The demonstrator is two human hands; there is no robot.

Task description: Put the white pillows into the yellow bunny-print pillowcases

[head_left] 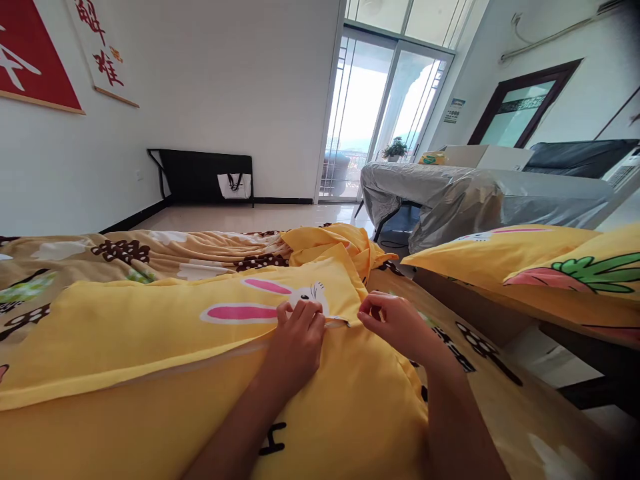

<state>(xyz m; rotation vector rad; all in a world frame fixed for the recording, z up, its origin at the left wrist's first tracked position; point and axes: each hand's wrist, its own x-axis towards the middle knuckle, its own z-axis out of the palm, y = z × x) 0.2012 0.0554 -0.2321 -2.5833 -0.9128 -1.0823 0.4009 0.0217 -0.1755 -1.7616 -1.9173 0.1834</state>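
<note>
A yellow pillow point(150, 333) with a pink-eared rabbit print lies across the bed in front of me. My left hand point(296, 337) presses on its near corner with fingers curled, pinching the fabric edge by the opening. My right hand point(393, 323) pinches the same corner edge from the right, fingertips a few centimetres from the left hand. A small zipper or seam piece point(337, 321) shows between the two hands. The pillow rests on yellow bedding point(360, 413) under my forearms.
A patterned brown and tan blanket point(125, 257) covers the bed behind the pillow. Two more yellow pillows point(500, 253) lie at the right on a wooden ledge. A silver-covered table point(450, 193) stands beyond, near glass balcony doors point(380, 113).
</note>
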